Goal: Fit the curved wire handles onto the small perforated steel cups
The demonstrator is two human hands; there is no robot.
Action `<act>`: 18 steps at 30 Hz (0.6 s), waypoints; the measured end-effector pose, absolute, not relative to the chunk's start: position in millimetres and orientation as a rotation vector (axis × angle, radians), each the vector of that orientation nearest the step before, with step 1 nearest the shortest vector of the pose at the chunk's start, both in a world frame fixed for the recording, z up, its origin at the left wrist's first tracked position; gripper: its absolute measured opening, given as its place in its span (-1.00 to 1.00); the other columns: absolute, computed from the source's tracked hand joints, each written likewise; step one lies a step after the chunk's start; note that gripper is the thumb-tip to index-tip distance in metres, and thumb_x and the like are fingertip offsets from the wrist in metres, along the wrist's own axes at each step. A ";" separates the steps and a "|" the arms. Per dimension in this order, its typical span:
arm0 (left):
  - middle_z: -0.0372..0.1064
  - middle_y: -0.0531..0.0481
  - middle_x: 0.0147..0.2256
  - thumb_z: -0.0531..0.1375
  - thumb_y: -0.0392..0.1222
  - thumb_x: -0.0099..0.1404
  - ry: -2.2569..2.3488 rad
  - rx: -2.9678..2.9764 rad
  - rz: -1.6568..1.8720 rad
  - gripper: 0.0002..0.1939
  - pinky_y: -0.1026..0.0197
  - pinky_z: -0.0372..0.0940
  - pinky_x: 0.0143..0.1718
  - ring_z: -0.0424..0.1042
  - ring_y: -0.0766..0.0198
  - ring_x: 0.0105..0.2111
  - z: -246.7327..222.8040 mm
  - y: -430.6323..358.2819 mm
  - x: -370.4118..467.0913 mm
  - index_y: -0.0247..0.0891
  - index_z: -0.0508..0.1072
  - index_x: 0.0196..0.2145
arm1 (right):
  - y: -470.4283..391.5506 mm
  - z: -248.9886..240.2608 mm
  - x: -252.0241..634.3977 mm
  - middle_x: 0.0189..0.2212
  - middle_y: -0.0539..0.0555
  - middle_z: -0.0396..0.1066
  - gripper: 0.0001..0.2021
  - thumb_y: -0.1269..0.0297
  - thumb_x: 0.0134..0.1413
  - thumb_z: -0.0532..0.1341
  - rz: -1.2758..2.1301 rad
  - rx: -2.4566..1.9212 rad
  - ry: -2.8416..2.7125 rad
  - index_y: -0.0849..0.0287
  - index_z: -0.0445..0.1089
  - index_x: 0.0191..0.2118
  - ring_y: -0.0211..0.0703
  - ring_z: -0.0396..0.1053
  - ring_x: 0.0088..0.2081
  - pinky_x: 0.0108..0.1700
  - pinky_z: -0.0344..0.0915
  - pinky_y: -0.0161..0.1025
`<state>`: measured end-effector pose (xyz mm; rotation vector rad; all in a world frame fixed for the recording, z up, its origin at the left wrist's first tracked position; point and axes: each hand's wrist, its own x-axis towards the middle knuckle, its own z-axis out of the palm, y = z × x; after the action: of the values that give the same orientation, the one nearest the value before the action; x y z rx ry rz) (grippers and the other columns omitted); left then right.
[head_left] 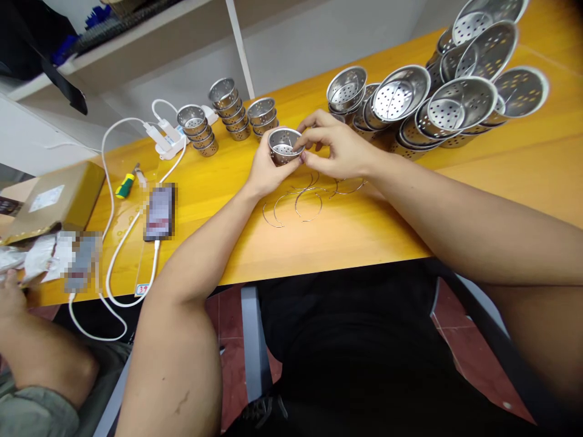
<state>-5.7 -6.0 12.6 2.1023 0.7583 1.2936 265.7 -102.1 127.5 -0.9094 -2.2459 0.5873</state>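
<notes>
A small perforated metal cup point(284, 159) is tilted toward me above the table, its holed bottom showing. My left hand point(265, 169) wraps around its side, thumb along the lower wall. At the right edge of the cup, my right hand point(334, 145) has its thumb outside and bent fingertips just inside, pinching at the rim. A thin line shows inside the cup; whether it is a wire or a seam I cannot tell. Below the hands, several thin curved wires point(310, 220) lie loose on the table.
Stacked small perforated cups point(237, 124) stand behind my left hand. Larger nested cups point(401, 97) crowd the right. To the left are a power strip point(168, 145), a screwdriver point(125, 186), a phone point(159, 212) on a cable, a cardboard box point(59, 200) and another person's arm point(45, 346).
</notes>
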 end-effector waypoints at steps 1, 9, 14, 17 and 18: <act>0.59 -0.22 0.41 0.59 0.64 0.39 0.747 2.118 1.288 0.05 -0.42 0.46 0.72 0.64 -0.21 0.49 11.5 -5.5 -5.7 0.06 0.38 0.52 | -102.4 127.9 265.4 0.45 0.29 0.59 -0.52 -0.24 0.55 0.39 0.600 -0.912 -2.260 -0.19 0.75 0.36 0.59 0.46 0.46 0.43 0.55 0.49; 0.55 -0.21 0.45 0.59 0.43 0.48 0.738 2.188 1.254 -0.05 -0.39 0.47 0.72 0.65 -0.20 0.52 12.1 -7.6 -7.5 0.05 0.30 0.54 | -105.1 128.1 263.0 0.39 0.28 0.62 -0.51 -0.13 0.60 0.38 0.570 -0.941 -2.300 -0.23 0.71 0.47 0.56 0.42 0.50 0.62 0.35 0.56; 0.46 -0.21 0.55 0.58 0.21 0.52 0.801 2.233 1.158 -0.01 -0.27 0.55 0.69 0.63 -0.16 0.58 12.9 -20.7 -4.9 0.07 0.16 0.62 | -112.0 127.0 256.0 0.55 0.27 0.50 -0.59 -0.08 0.62 0.41 0.389 -0.922 -2.312 -0.23 0.71 0.42 0.60 0.37 0.56 0.58 0.36 0.55; 0.42 -0.20 0.57 0.55 0.21 0.54 0.757 2.282 1.091 0.03 -0.26 0.57 0.67 0.63 -0.16 0.58 12.4 -25.5 -4.1 0.09 0.06 0.65 | -111.0 125.2 251.1 0.44 0.34 0.57 -0.71 0.00 0.68 0.34 0.320 -0.876 -2.400 -0.08 0.75 0.24 0.57 0.49 0.47 0.52 0.39 0.47; 0.41 -0.21 0.59 0.55 0.24 0.54 0.742 2.292 1.086 0.05 -0.26 0.57 0.67 0.62 -0.17 0.60 12.2 -25.2 -4.7 0.11 0.03 0.66 | -109.0 125.1 251.1 0.37 0.34 0.62 -0.71 0.02 0.70 0.30 0.306 -0.882 -2.429 -0.06 0.75 0.21 0.54 0.53 0.42 0.51 0.40 0.44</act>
<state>-4.7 -25.2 12.2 2.2920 0.7422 1.0861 251.1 -109.0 125.1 -0.8816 -2.4295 0.3060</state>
